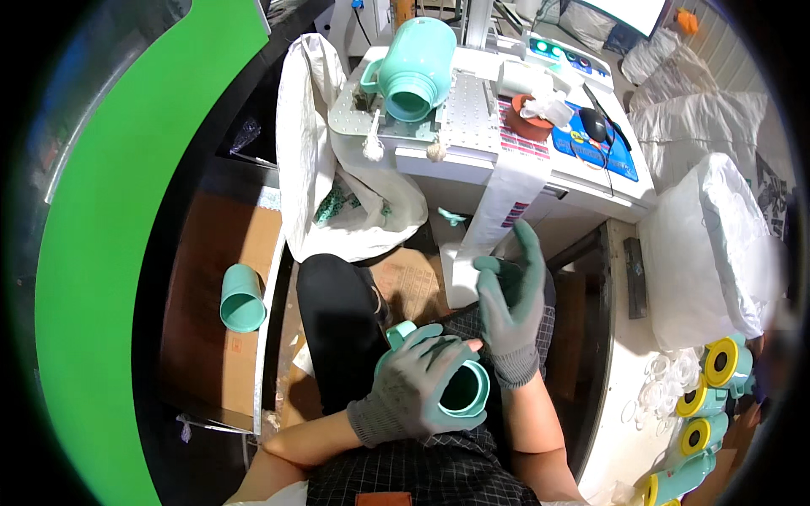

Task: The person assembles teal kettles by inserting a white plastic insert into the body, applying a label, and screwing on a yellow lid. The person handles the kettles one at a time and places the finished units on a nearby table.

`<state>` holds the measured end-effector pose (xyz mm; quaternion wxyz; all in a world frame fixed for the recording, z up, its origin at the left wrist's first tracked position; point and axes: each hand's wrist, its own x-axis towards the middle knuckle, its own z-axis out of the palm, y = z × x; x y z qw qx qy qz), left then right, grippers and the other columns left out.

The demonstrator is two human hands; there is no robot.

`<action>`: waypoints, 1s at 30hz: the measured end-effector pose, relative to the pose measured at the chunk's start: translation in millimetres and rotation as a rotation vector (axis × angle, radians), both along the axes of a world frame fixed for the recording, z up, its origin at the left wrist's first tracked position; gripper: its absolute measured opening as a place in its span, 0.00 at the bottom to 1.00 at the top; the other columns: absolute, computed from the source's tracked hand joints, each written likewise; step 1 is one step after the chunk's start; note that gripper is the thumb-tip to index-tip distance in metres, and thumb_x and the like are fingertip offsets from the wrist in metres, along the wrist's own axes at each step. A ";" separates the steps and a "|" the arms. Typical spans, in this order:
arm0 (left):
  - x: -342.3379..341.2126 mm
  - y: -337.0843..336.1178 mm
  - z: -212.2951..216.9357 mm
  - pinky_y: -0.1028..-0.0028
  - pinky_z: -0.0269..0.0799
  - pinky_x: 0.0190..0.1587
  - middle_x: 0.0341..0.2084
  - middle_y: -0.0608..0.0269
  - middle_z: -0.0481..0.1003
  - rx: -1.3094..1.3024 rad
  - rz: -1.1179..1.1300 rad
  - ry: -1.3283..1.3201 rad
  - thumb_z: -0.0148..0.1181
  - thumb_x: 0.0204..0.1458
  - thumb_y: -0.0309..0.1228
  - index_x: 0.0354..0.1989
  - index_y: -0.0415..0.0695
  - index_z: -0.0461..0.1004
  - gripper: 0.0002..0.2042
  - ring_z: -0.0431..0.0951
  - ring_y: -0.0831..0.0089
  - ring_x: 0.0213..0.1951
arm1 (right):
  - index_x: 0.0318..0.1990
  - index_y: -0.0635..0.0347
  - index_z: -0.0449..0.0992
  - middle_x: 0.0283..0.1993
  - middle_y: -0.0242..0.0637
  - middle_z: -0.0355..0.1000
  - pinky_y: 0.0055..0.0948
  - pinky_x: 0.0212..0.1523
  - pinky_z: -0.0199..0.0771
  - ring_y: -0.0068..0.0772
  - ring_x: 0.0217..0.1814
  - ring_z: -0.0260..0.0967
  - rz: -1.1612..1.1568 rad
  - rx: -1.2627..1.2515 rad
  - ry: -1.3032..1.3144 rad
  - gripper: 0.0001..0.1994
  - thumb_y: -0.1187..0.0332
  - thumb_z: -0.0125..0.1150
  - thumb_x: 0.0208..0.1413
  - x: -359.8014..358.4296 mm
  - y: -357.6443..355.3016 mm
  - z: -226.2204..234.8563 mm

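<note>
- Across the top of the view, the broad white desk (578,177) carries much loose gear near its front edge; a bumped knee or elbow could shake something off.
- At left, the brown cardboard box (211,371) has plenty of bare room, so contents could slide about if it is knocked.
- Beside the desk, the tall white fabric sack (308,169) gapes at the top; a dropped part could vanish into it.
- From the desk front, the long white paper label strip (510,185) hangs free, so a snagging finger could crease or tear it.
- On the desk, the large mint-green plastic jug (422,63) lies on its side, mouth toward the person; a nudge could start it rolling.
- Over the lap, the mint-green handled jug body (462,390) is clamped under the grey-and-green gloved left grip (422,379), mouth tilted up toward the camera; smooth plastic held mostly by one hand could twist or slip.
- Just below the strip's printed part, the matching gloved right grip (512,304) has its fingers apart; whether it pinches a label cannot be told. Thick gloves could make small labels stick or wrinkle.
- In the box, the mint-green plastic cup (242,299) lies tipped and could scuff against the wall.
- On the strip, the reddish-brown round roll (530,118) could drag along if the paper is pulled hard.
</note>
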<state>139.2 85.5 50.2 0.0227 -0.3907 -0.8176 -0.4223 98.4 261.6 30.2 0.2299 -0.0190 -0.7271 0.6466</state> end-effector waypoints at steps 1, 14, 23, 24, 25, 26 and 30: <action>-4.3 -2.5 2.3 0.50 0.73 0.60 0.45 0.49 0.79 -0.005 -0.005 0.006 0.81 0.38 0.52 0.60 0.36 0.70 0.44 0.81 0.48 0.47 | 0.73 0.69 0.56 0.63 0.44 0.67 0.28 0.55 0.73 0.28 0.51 0.72 -0.057 0.013 0.035 0.34 0.77 0.60 0.60 -0.7 4.8 -3.1; -28.1 11.7 1.7 0.62 0.80 0.47 0.44 0.56 0.78 0.124 -0.156 -0.473 0.83 0.35 0.33 0.60 0.41 0.68 0.40 0.82 0.62 0.46 | 0.41 0.69 0.79 0.46 0.47 0.78 0.31 0.50 0.75 0.38 0.47 0.77 -0.645 0.253 -0.217 0.05 0.75 0.60 0.63 194.9 108.0 -84.1; -23.6 36.5 -9.0 0.67 0.74 0.53 0.48 0.57 0.76 -0.056 -0.113 -0.441 0.72 0.28 0.26 0.58 0.39 0.68 0.39 0.78 0.67 0.48 | 0.47 0.59 0.80 0.52 0.49 0.74 0.44 0.47 0.76 0.50 0.45 0.76 -1.235 0.959 -0.701 0.12 0.65 0.64 0.57 304.7 249.6 -117.0; -25.9 34.6 -10.1 0.66 0.74 0.54 0.49 0.56 0.75 -0.032 -0.109 -0.449 0.73 0.28 0.25 0.57 0.40 0.69 0.38 0.77 0.65 0.50 | 0.44 0.59 0.79 0.50 0.49 0.75 0.46 0.48 0.75 0.52 0.46 0.75 -1.227 0.892 -0.770 0.10 0.65 0.64 0.57 302.4 252.4 -119.2; -29.1 35.6 -8.5 0.63 0.73 0.53 0.48 0.57 0.73 -0.092 -0.183 -0.161 0.76 0.29 0.27 0.57 0.41 0.70 0.38 0.75 0.62 0.51 | 0.40 0.58 0.79 0.47 0.48 0.75 0.49 0.48 0.74 0.53 0.47 0.74 -1.213 0.828 -0.839 0.08 0.66 0.63 0.56 300.1 253.5 -120.6; -32.5 38.5 -7.0 0.62 0.73 0.53 0.48 0.56 0.72 -0.096 -0.198 -0.015 0.79 0.29 0.30 0.59 0.40 0.69 0.41 0.74 0.61 0.51 | 0.35 0.58 0.77 0.40 0.49 0.76 0.49 0.43 0.74 0.55 0.43 0.74 -1.207 0.966 -0.727 0.06 0.66 0.64 0.55 290.6 251.2 -115.6; -28.5 45.9 -20.0 0.59 0.73 0.51 0.54 0.46 0.64 -0.064 -0.140 0.189 0.88 0.28 0.40 0.70 0.33 0.55 0.60 0.72 0.56 0.51 | 0.45 0.65 0.79 0.36 0.36 0.76 0.28 0.44 0.75 0.29 0.40 0.74 -0.921 0.117 -0.292 0.08 0.72 0.63 0.61 211.4 186.7 -79.7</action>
